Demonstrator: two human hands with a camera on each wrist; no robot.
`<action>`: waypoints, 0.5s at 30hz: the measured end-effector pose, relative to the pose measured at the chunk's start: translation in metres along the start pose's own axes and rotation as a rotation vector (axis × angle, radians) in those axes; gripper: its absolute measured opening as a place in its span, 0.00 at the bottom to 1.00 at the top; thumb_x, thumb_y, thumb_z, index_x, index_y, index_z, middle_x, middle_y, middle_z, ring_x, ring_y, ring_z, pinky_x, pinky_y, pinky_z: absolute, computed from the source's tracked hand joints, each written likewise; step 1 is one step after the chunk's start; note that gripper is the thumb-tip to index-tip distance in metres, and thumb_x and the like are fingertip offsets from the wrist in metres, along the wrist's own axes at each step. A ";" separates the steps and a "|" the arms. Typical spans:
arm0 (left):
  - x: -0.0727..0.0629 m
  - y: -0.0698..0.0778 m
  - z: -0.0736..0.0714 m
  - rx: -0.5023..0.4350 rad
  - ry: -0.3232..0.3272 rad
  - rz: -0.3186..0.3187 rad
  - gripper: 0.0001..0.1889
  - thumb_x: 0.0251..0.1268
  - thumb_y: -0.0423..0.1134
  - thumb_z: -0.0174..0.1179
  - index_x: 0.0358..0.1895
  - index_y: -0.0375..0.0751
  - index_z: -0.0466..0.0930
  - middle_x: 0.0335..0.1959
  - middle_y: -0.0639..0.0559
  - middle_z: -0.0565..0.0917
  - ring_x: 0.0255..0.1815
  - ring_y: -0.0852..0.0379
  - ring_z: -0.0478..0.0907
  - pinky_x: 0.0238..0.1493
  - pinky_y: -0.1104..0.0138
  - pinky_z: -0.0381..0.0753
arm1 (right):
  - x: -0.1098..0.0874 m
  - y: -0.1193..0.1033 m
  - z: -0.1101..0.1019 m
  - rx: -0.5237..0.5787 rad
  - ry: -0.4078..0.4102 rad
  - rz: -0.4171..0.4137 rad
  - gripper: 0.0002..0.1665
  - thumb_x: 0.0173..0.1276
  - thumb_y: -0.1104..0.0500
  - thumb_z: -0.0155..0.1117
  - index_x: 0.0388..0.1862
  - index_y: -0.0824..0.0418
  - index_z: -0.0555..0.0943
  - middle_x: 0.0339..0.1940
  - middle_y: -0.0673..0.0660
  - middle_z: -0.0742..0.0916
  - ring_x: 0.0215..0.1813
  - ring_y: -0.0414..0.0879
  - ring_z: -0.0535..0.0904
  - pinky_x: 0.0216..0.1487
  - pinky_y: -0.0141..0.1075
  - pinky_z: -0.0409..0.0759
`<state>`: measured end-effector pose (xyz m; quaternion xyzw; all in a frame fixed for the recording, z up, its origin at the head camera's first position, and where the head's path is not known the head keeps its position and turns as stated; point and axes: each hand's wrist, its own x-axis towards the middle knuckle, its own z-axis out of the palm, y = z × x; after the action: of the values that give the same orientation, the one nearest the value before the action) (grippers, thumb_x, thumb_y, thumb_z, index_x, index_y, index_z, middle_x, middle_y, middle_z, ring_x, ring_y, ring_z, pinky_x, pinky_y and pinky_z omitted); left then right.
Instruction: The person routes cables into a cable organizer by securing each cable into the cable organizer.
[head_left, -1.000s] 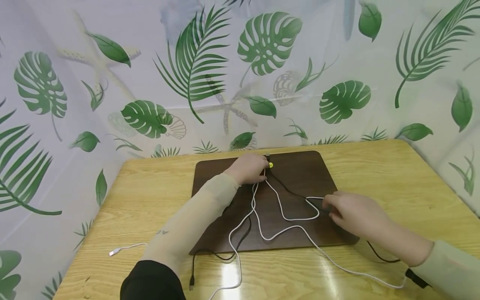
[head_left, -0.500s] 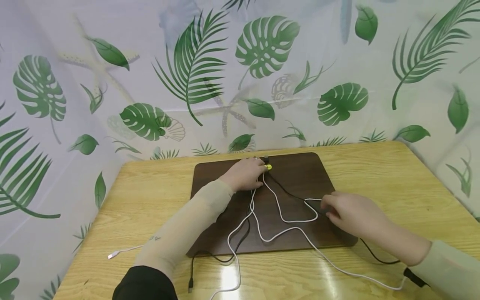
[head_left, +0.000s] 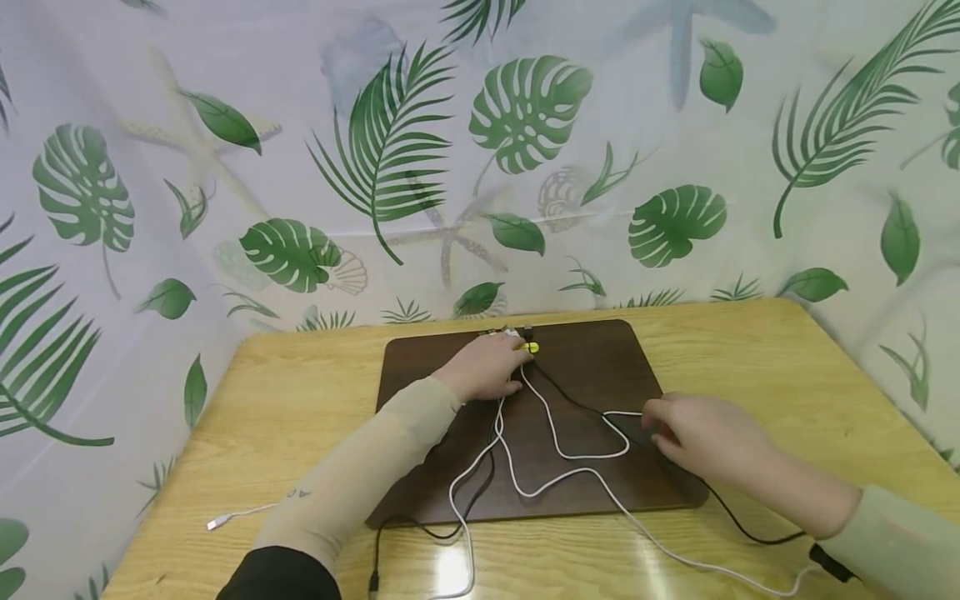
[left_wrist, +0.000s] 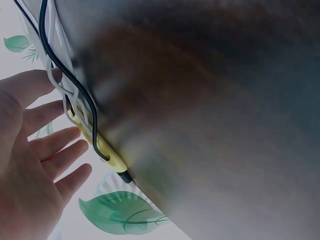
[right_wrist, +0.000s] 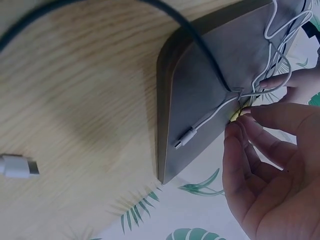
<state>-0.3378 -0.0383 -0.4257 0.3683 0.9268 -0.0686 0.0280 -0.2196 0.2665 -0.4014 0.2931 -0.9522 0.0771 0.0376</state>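
My left hand (head_left: 486, 367) is at the far edge of a dark brown board (head_left: 592, 358), beside a yellow strip (left_wrist: 117, 162) with dark ends. White cables (left_wrist: 70, 90) and a black cable (left_wrist: 87, 95) gather at the strip. In the left wrist view the left hand's (left_wrist: 35, 145) fingers are spread, tips at the strip and cables. Over the board's right edge, my right hand (head_left: 701, 429) has loosely bent fingers, tips close together. The black cable (right_wrist: 207, 52) runs past these fingers in the right wrist view. A white connector (right_wrist: 185, 137) lies on the board near my right hand (right_wrist: 280, 160).
The board lies on a light wood table (head_left: 300, 400). Another white plug (head_left: 217, 522) is at the table's left, a black plug (head_left: 373, 582) near the front. White cable (head_left: 663, 554) trails toward the right sleeve. A leaf-print cloth (head_left: 420, 275) hangs behind.
The head view tilts up slightly. My left hand shifts a little left from the yellow strip. The black cable slips from my right fingers and now lies straighter below them.
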 end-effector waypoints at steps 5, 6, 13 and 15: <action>-0.005 0.003 0.000 0.003 -0.023 -0.002 0.26 0.76 0.50 0.65 0.72 0.48 0.79 0.73 0.45 0.78 0.74 0.48 0.76 0.74 0.55 0.75 | 0.000 -0.001 -0.001 0.002 0.015 -0.003 0.08 0.62 0.63 0.76 0.36 0.53 0.85 0.26 0.42 0.82 0.27 0.33 0.73 0.27 0.34 0.75; -0.007 0.004 -0.001 0.002 -0.028 0.001 0.26 0.76 0.51 0.65 0.73 0.48 0.78 0.73 0.45 0.77 0.74 0.47 0.76 0.74 0.55 0.76 | 0.001 -0.001 -0.002 0.002 0.016 -0.003 0.08 0.62 0.63 0.76 0.36 0.53 0.85 0.26 0.42 0.82 0.26 0.33 0.73 0.27 0.34 0.74; -0.031 0.006 -0.001 -0.011 -0.008 0.030 0.28 0.77 0.52 0.65 0.74 0.47 0.77 0.74 0.45 0.77 0.75 0.47 0.75 0.75 0.54 0.74 | 0.004 -0.001 -0.010 -0.018 0.017 -0.022 0.08 0.62 0.61 0.77 0.37 0.53 0.85 0.31 0.47 0.84 0.29 0.37 0.76 0.28 0.37 0.76; -0.040 0.007 -0.001 -0.026 0.001 0.038 0.27 0.77 0.51 0.65 0.73 0.46 0.77 0.74 0.44 0.78 0.76 0.46 0.75 0.76 0.54 0.74 | 0.003 -0.001 -0.010 -0.033 0.011 -0.036 0.09 0.61 0.61 0.78 0.37 0.53 0.86 0.32 0.48 0.85 0.30 0.39 0.78 0.30 0.38 0.78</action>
<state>-0.3038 -0.0607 -0.4211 0.3853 0.9205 -0.0560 0.0338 -0.2213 0.2661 -0.3911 0.3090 -0.9477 0.0623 0.0488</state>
